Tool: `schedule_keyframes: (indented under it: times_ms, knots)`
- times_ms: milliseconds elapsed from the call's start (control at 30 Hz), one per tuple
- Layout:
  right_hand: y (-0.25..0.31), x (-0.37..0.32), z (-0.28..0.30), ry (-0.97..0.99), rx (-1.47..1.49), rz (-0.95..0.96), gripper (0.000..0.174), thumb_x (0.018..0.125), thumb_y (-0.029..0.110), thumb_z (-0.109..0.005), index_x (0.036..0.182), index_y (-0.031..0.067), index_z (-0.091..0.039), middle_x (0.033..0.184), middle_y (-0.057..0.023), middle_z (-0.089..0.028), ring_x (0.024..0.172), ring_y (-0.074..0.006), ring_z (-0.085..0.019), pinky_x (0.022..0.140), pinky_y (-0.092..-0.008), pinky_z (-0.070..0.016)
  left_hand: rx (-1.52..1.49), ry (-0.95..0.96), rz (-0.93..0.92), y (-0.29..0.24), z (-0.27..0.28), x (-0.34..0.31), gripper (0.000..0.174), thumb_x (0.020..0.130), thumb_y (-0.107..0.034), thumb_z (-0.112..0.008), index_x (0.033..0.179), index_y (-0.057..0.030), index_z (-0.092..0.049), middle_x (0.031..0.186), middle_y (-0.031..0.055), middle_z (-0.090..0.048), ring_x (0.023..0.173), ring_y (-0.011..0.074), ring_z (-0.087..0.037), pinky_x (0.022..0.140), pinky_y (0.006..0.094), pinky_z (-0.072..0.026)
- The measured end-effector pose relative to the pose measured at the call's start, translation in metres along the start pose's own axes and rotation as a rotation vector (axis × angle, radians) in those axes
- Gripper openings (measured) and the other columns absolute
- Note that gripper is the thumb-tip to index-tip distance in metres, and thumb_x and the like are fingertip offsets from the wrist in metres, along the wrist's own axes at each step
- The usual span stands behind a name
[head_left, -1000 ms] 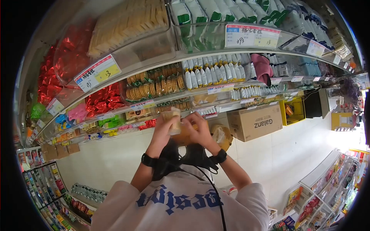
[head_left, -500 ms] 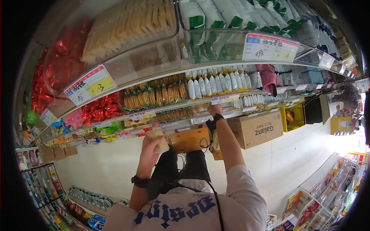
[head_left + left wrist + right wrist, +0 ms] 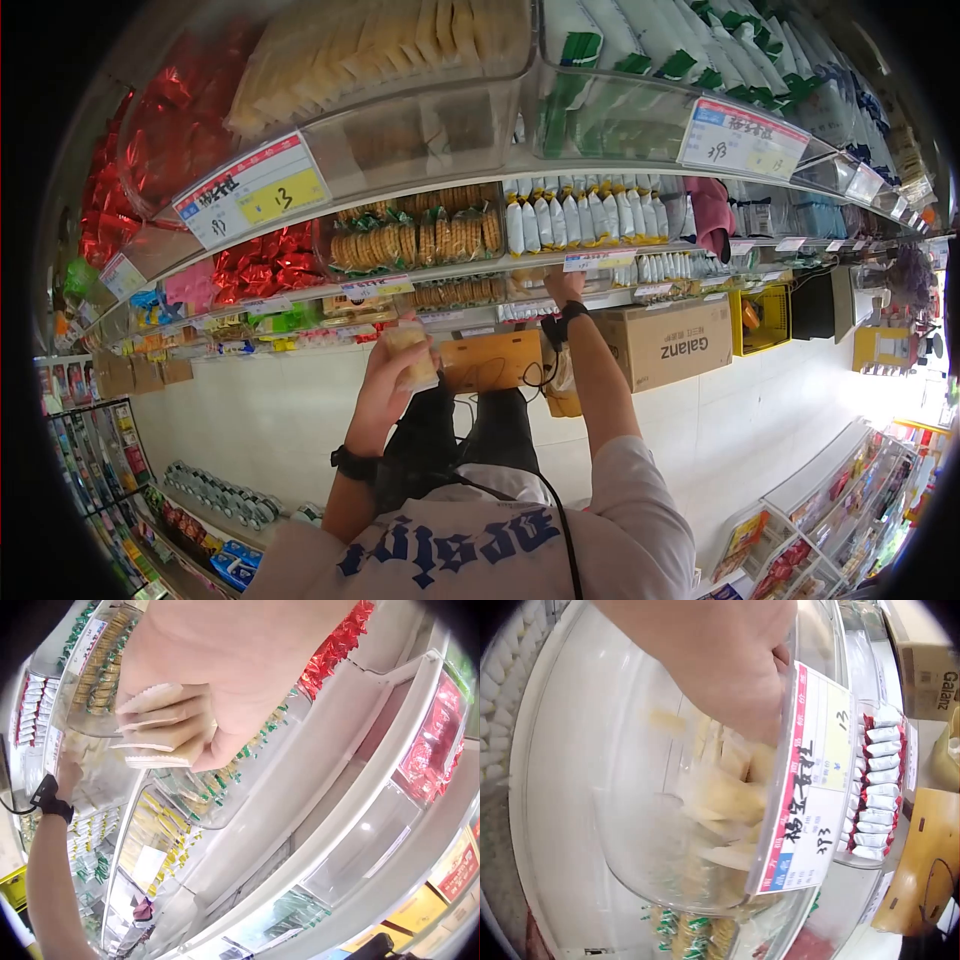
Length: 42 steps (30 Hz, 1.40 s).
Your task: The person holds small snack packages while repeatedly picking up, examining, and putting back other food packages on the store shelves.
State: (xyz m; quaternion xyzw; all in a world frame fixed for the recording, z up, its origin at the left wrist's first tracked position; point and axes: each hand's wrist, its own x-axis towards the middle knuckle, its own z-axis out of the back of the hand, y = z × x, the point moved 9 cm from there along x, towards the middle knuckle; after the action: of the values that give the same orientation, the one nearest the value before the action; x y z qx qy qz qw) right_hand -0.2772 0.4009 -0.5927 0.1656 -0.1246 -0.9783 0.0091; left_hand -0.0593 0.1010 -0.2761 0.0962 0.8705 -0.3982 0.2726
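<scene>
My left hand (image 3: 392,372) is raised at chest height and grips a small stack of flat beige snack packets (image 3: 412,352). In the left wrist view the fingers curl round these packets (image 3: 154,739). My right hand (image 3: 566,287) is stretched out to a lower shelf. There it reaches over the rim of a clear plastic bin (image 3: 652,847) that holds more beige packets (image 3: 727,802). Its fingertips are hidden inside the bin, so I cannot tell whether they hold one. A price label (image 3: 806,780) hangs on the bin's front.
Curved shelves carry bins of red-wrapped sweets (image 3: 262,262), round biscuits (image 3: 415,240) and white sachets (image 3: 575,220). On the floor below stand a brown carton (image 3: 492,360), a Galanz box (image 3: 668,342) and a yellow crate (image 3: 760,315). More racks stand to the lower left and right.
A second ago both hands were together on the packets. The right hand has since left them and stretched out to the shelf bin. The left hand keeps holding the stack.
</scene>
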Motion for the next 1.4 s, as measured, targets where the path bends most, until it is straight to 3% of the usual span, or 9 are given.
schedule_keyframes:
  times_ms: [133, 333, 533, 633, 733, 833, 1000, 1167, 1400]
  knots:
    - [-0.008, -0.006, 0.007, 0.091, 0.250, -0.184, 0.043, 0.090, 0.035, -0.065, 0.125, 0.0094, -0.067, 0.124, -0.0240, -0.066, 0.121, -0.0407, -0.061, 0.103, -0.0509, -0.0470, 0.053, 0.037, 0.018, 0.003, -0.005, 0.005, 0.063, 0.093, -0.004, -0.068, 0.149, -0.0030, -0.039, 0.110, 0.0102, -0.063, 0.095, 0.0237, -0.066, 0.084, 0.0364, -0.0546]
    - [0.014, -0.023, 0.067, -0.217, 0.575, 0.247, 0.035, 0.094, 0.017, -0.060, 0.125, 0.0018, -0.061, 0.124, -0.0267, -0.064, 0.118, -0.0478, -0.058, 0.097, -0.0515, -0.0483, 0.043, 0.062, 0.041, 0.002, -0.019, 0.012, 0.066, 0.091, -0.003, -0.072, 0.148, -0.0043, -0.039, 0.109, 0.0110, -0.064, 0.093, 0.0236, -0.069, 0.081, 0.0365, -0.0566]
    - [0.008, -0.040, 0.062, -0.107, 0.814, 0.206, 0.027, 0.095, 0.014, -0.061, 0.114, -0.0051, -0.060, 0.111, -0.0278, -0.066, 0.108, -0.0493, -0.060, 0.090, -0.0501, -0.0491, 0.066, 0.073, 0.063, 0.003, -0.025, 0.016, 0.065, 0.092, -0.004, -0.071, 0.148, -0.0037, -0.039, 0.107, 0.0109, -0.064, 0.093, 0.0239, -0.068, 0.081, 0.0370, -0.0561]
    - [0.003, -0.049, 0.049, -0.079, 1.063, 0.008, 0.025, 0.102, 0.022, -0.054, 0.100, -0.0024, -0.059, 0.079, -0.0098, -0.063, 0.077, -0.0199, -0.062, 0.072, -0.0366, -0.0490, 0.102, 0.066, 0.070, 0.003, -0.026, 0.019, 0.062, 0.093, -0.005, -0.068, 0.149, -0.0031, -0.041, 0.108, 0.0109, -0.064, 0.095, 0.0248, -0.066, 0.084, 0.0372, -0.0534]
    - [0.002, -0.059, 0.041, -0.035, 1.117, -0.157, 0.028, 0.103, 0.026, -0.056, 0.100, -0.0012, -0.059, 0.072, -0.0068, -0.057, 0.071, -0.0170, -0.059, 0.070, -0.0333, -0.0484, 0.097, 0.080, 0.060, 0.000, -0.026, 0.023, 0.061, 0.093, -0.005, -0.068, 0.149, -0.0030, -0.041, 0.107, 0.0107, -0.064, 0.094, 0.0247, -0.066, 0.084, 0.0372, -0.0535]
    - [0.043, -0.104, 0.038, 0.491, 1.793, -0.125, 0.024, 0.103, 0.024, -0.059, 0.104, 0.0008, -0.062, 0.080, -0.0058, -0.061, 0.078, -0.0155, -0.061, 0.075, -0.0301, -0.0496, 0.072, 0.090, 0.057, -0.002, -0.027, 0.025, 0.064, 0.093, -0.006, -0.070, 0.149, -0.0020, -0.040, 0.106, 0.0094, -0.064, 0.092, 0.0231, -0.067, 0.083, 0.0361, -0.0541]
    - [0.149, -0.207, 0.191, 0.283, 1.473, 0.144, 0.023, 0.104, 0.019, -0.059, 0.118, 0.0018, -0.063, 0.096, -0.0011, -0.066, 0.090, -0.0094, -0.061, 0.083, -0.0260, -0.0480, 0.048, 0.060, 0.075, -0.001, -0.030, 0.031, 0.067, 0.091, -0.008, -0.074, 0.148, -0.0003, -0.039, 0.106, 0.0065, -0.064, 0.090, 0.0197, -0.069, 0.080, 0.0339, -0.0548]
    - [0.200, -0.237, 0.211, 0.538, 1.696, 0.171, 0.039, 0.099, 0.014, -0.069, 0.134, 0.0015, -0.057, 0.096, -0.0007, -0.068, 0.094, -0.0075, -0.062, 0.084, -0.0253, -0.0495, 0.048, 0.109, 0.026, -0.001, -0.041, 0.033, 0.056, 0.097, -0.011, -0.068, 0.147, -0.0030, -0.044, 0.122, 0.0060, -0.062, 0.112, 0.0182, -0.063, 0.094, 0.0344, -0.0520]
    - [0.201, -0.230, 0.222, 0.070, 1.521, 0.233, 0.037, 0.093, 0.010, -0.076, 0.125, 0.0020, -0.060, 0.093, -0.0035, -0.065, 0.084, -0.0097, -0.065, 0.074, -0.0255, -0.0534, -0.028, 0.130, 0.024, 0.000, -0.042, 0.037, 0.047, 0.101, -0.017, -0.062, 0.145, -0.0057, -0.049, 0.132, 0.0066, -0.060, 0.123, 0.0175, -0.059, 0.102, 0.0363, -0.0491]
